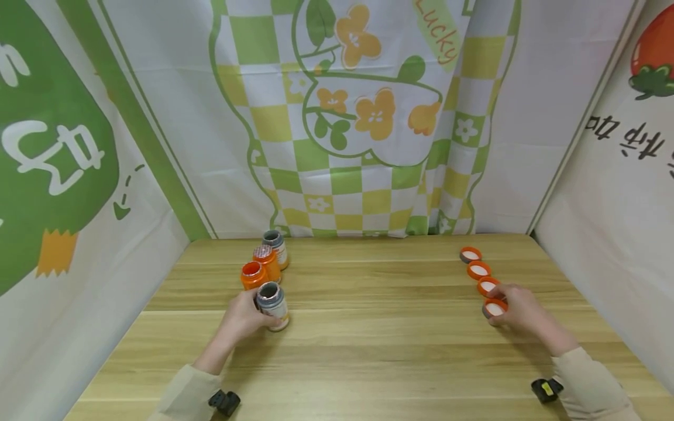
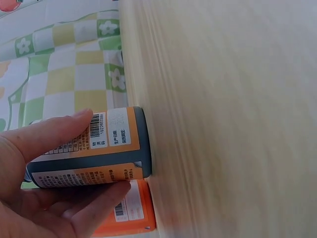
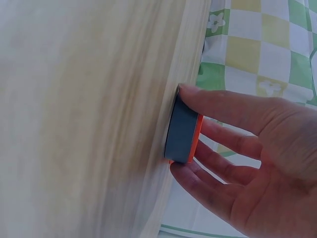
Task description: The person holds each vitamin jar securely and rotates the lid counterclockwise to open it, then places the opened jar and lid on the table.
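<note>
My left hand (image 1: 244, 316) grips a grey jar (image 1: 274, 307) with a white and orange label, its mouth uncovered. In the left wrist view thumb and fingers wrap the grey jar (image 2: 94, 146), which stands on the table beside an orange jar (image 2: 131, 208). At the right, my right hand (image 1: 521, 310) pinches the nearest lid (image 1: 494, 310), grey outside with an orange rim and white inside. The right wrist view has that lid (image 3: 182, 131) between thumb and fingertips, against the tabletop.
Behind the held jar stand an open orange jar (image 1: 254, 275), another orange jar (image 1: 267, 262) and a grey jar (image 1: 276, 248). More lids (image 1: 478, 270) lie in a row beyond my right hand. Printed curtains (image 1: 368, 193) rise behind the wooden table (image 1: 368, 327).
</note>
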Demonstrator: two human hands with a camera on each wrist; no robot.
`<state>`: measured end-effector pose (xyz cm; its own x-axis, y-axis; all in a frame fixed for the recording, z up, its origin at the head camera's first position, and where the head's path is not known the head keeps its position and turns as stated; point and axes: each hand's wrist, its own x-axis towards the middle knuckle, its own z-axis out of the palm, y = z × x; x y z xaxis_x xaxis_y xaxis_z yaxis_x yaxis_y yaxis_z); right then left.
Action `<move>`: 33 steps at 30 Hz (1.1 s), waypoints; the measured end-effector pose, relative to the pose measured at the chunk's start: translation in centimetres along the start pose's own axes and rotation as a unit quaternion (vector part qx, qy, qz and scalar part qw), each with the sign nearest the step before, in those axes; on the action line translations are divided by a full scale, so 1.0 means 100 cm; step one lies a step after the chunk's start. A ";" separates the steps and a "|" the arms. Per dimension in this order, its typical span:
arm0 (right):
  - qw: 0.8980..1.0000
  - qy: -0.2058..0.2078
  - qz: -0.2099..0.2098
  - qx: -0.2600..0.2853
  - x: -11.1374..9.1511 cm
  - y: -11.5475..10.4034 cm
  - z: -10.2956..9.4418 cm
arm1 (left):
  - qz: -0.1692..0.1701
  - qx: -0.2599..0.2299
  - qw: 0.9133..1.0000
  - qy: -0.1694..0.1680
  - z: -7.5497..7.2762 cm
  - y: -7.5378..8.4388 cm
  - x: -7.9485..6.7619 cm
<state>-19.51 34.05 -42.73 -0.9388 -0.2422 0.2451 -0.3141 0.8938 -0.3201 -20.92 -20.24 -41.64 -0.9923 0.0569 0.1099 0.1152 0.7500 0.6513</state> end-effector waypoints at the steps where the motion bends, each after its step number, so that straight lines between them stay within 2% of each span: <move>1: 1.000 0.000 0.001 0.001 0.000 0.000 0.000 | -0.001 0.002 1.000 0.000 -0.001 0.000 0.000; 6: 1.000 -0.007 0.012 0.007 -0.003 0.002 -0.001 | 0.002 0.010 1.000 -0.001 -0.003 -0.001 -0.002; 15: 0.997 -0.030 0.062 0.027 -0.008 0.001 -0.008 | 0.003 0.008 1.000 0.004 -0.005 -0.002 -0.004; 21: 0.996 -0.039 0.080 0.029 -0.009 0.002 -0.011 | -0.009 0.002 1.000 0.004 -0.008 -0.008 -0.007; 33: 0.993 -0.026 0.104 0.043 -0.012 0.006 -0.011 | -0.016 0.020 1.000 0.007 -0.017 -0.014 -0.012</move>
<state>-18.37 35.32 -42.19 -0.9899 -0.0780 0.1185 -0.1225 0.8912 -0.4367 -19.83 -22.51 -41.45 -0.9948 0.0235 0.0992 0.0806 0.7775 0.6237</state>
